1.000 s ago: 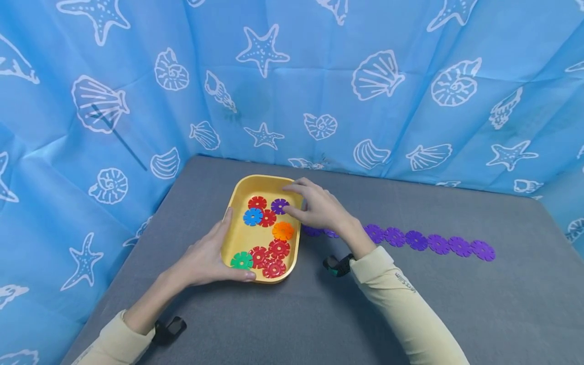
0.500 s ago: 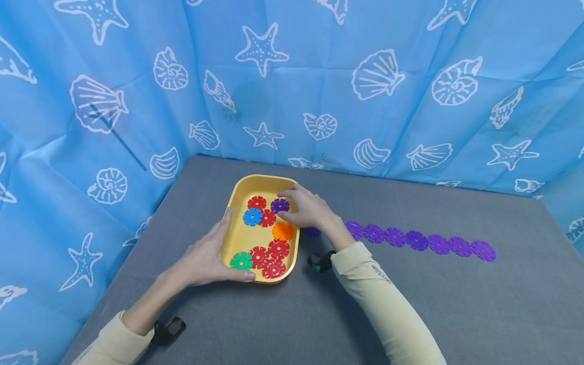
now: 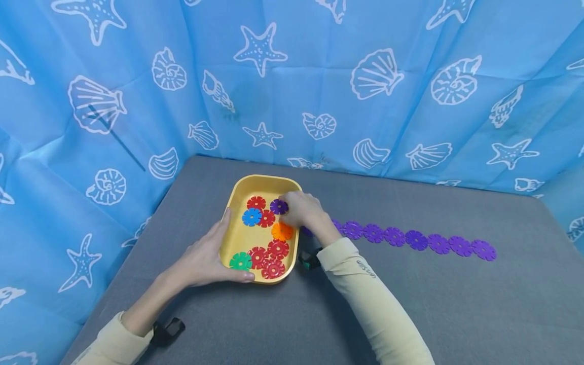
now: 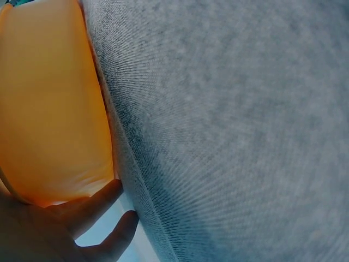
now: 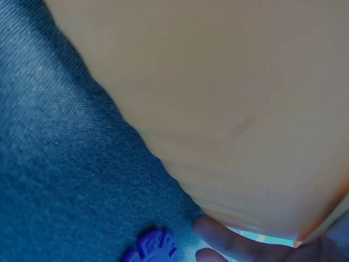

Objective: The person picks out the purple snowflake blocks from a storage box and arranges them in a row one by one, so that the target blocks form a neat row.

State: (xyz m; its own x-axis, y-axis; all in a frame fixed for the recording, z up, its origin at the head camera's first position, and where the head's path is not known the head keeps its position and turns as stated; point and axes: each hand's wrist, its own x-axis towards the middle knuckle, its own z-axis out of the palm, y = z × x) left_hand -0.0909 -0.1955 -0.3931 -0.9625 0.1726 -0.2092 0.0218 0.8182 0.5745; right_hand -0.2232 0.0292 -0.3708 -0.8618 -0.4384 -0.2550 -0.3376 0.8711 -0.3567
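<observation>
A yellow tray [image 3: 239,238] on the grey table holds several slotted snowflake discs. My left hand [image 3: 201,261] grips its near left corner, thumb along the front rim and fingers against the side. In the left wrist view, fingers [image 4: 95,210] lie by the tray wall [image 4: 54,103]. My right hand [image 3: 303,210] reaches over the right rim, fingertips at the edge of a purple snowflake disc [image 3: 278,207], seemingly pinching it; the thumb is mostly hidden. Just below is an orange disc [image 3: 282,231]. The right wrist view mostly shows the tray's outer wall [image 5: 229,109].
A row of purple snowflake discs [image 3: 394,236] stretches rightward from the tray, its left end partly behind my right wrist. Red discs [image 3: 274,268], a green disc [image 3: 241,261] and a blue disc [image 3: 251,217] lie in the tray. A blue shell-print curtain [image 3: 292,101] hangs behind the table.
My right hand has moved left and lowered into the tray, its fingers closing in on the purple disc. My left hand and the tray have stayed in place.
</observation>
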